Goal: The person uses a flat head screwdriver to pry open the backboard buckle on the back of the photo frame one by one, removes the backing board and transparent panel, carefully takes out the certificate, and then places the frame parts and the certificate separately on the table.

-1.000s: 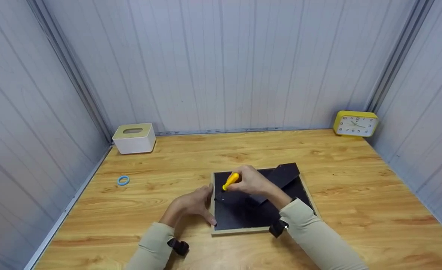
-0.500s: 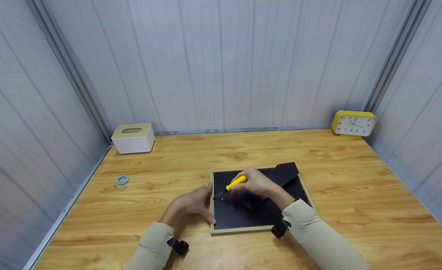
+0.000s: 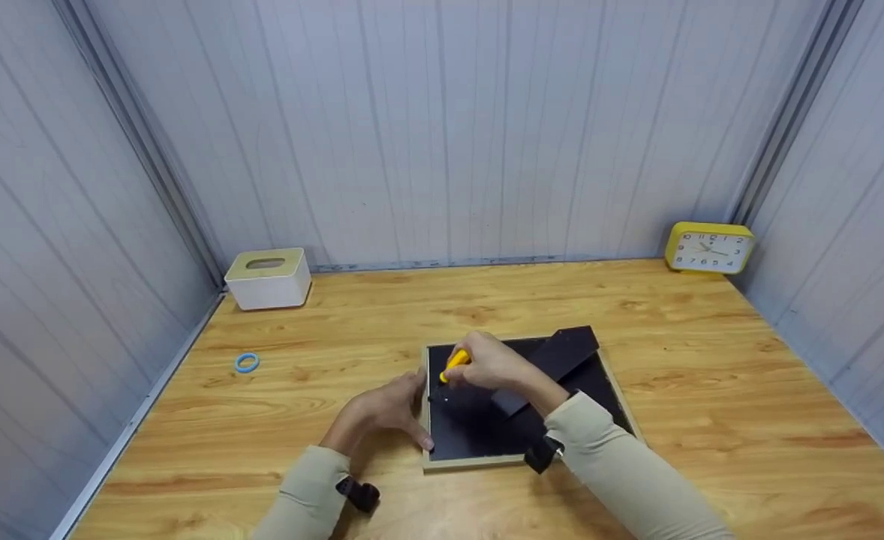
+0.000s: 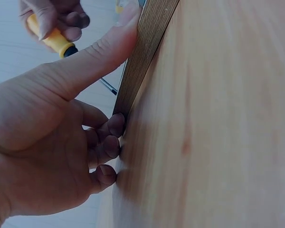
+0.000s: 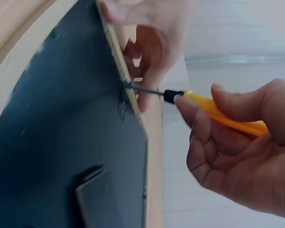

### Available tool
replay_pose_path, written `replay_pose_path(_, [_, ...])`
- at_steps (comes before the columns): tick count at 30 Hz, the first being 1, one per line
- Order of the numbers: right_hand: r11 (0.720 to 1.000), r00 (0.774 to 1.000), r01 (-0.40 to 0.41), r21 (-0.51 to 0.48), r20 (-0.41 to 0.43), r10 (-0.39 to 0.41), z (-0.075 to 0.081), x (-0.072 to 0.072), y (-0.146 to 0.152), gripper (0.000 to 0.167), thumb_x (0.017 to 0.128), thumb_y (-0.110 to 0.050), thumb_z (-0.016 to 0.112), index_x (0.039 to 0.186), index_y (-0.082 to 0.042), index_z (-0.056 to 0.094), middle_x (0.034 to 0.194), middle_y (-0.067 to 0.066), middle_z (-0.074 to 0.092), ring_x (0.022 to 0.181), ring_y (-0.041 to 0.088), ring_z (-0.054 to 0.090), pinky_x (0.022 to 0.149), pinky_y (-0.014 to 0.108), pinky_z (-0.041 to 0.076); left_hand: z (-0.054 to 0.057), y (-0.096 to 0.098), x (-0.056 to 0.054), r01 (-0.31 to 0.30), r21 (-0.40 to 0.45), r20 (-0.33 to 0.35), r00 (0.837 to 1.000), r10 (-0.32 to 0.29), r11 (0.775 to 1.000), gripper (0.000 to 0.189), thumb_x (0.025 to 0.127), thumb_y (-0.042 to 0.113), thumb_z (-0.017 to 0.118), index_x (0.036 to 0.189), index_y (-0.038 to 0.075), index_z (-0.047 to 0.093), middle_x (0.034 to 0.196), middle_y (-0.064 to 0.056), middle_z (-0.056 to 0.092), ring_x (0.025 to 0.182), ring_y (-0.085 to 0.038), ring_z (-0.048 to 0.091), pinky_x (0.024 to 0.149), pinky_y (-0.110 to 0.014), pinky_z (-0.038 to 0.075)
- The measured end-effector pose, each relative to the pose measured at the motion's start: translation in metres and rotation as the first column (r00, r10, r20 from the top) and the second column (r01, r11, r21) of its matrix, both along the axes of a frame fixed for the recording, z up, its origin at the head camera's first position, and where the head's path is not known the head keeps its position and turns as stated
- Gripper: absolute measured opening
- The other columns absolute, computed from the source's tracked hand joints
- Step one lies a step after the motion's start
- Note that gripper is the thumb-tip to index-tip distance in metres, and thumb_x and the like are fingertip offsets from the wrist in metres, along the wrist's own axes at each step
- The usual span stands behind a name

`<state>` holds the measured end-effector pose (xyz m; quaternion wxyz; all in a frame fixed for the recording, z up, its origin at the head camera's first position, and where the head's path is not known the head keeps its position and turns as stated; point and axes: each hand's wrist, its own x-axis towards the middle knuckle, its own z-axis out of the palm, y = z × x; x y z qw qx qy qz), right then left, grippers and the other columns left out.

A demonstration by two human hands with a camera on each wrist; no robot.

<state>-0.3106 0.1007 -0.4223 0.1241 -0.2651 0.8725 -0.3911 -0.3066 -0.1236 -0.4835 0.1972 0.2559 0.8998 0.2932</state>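
Note:
A picture frame (image 3: 464, 435) with a pale wooden border lies face down, its black backing board up. A black stand leg (image 3: 562, 352) crosses it diagonally. My right hand (image 3: 496, 364) grips a screwdriver (image 5: 223, 114) by its yellow handle. In the right wrist view the shaft ends at the frame's left border, close to a small dark metal fitting (image 5: 122, 108). My left hand (image 3: 389, 409) holds that same border, thumb on the edge and curled fingertips against the outer side, as the left wrist view shows.
A blue ring (image 3: 247, 363) lies on the wooden table (image 3: 322, 337) at the left. Further back stand a white tissue box (image 3: 269, 289) on the left and a yellow clock (image 3: 710, 247) on the right. Panel walls (image 3: 442, 135) enclose the table's back and sides.
The screwdriver tilted lower half a second ago and is steeper again now. My right hand has shifted slightly left with it. The left hand and the picture frame stay in place.

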Motion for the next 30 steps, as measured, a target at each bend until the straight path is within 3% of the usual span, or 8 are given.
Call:
replay_pose_path(5, [0.996,0.997,0.012,0.084,-0.077,-0.005,0.010,0.006,-0.014,0.014,0.090,-0.009,0.070,0.077,-0.008,0.073,0.065,-0.003,0.065,0.054,0.011,0.053,0.050,0.023,0.042,0.003,0.002,-0.001,0.022,0.037,-0.019,1.000,-0.022,0.999,0.120,0.061,0.034,0.098,0.153,-0.003,0.031,0.135,-0.020,0.047,0.128,-0.032,0.040,0.113,-0.047,0.029])
replay_pose_path(12, [0.990,0.993,0.027,0.138,-0.121,-0.010,0.020,0.011,-0.032,0.027,0.089,-0.006,0.069,0.062,-0.008,0.063,0.051,-0.007,0.051,0.043,0.007,0.041,0.042,0.021,0.033,0.003,-0.001,-0.002,0.058,0.074,-0.030,0.998,-0.056,0.996,0.114,0.062,0.029,0.098,0.151,0.001,0.035,0.127,-0.015,0.047,0.123,-0.030,0.041,0.112,-0.048,0.031])
replay_pose_path(17, [0.991,0.987,0.001,0.135,-0.159,0.021,0.022,0.013,-0.039,0.026,0.088,-0.001,0.069,0.064,-0.008,0.061,0.050,-0.008,0.044,0.042,0.006,0.036,0.042,0.021,0.031,0.002,0.000,-0.002,0.093,0.102,-0.035,0.995,-0.090,0.990,0.109,0.063,0.025,0.098,0.151,0.004,0.037,0.129,-0.015,0.045,0.122,-0.030,0.040,0.111,-0.048,0.030])
replay_pose_path(25, [0.994,0.995,0.033,0.106,-0.099,-0.023,0.013,0.010,-0.023,0.036,0.088,-0.010,0.074,0.058,-0.013,0.055,0.051,-0.008,0.044,0.044,0.008,0.039,0.043,0.022,0.033,0.003,-0.001,0.002,0.026,0.058,0.007,1.000,-0.027,0.998,0.126,0.062,0.031,0.098,0.156,-0.004,0.022,0.128,-0.017,0.045,0.124,-0.032,0.040,0.113,-0.048,0.029])
replay_pose_path(30, [0.999,0.998,-0.001,0.032,-0.057,0.003,0.004,0.006,-0.004,0.026,0.088,-0.011,0.076,0.065,-0.010,0.063,0.056,-0.006,0.048,0.048,0.008,0.042,0.047,0.022,0.037,0.002,0.001,0.002,0.003,0.047,0.025,1.000,-0.004,0.999,0.131,0.062,0.031,0.097,0.156,-0.008,0.015,0.132,-0.021,0.045,0.129,-0.034,0.040,0.114,-0.048,0.028])
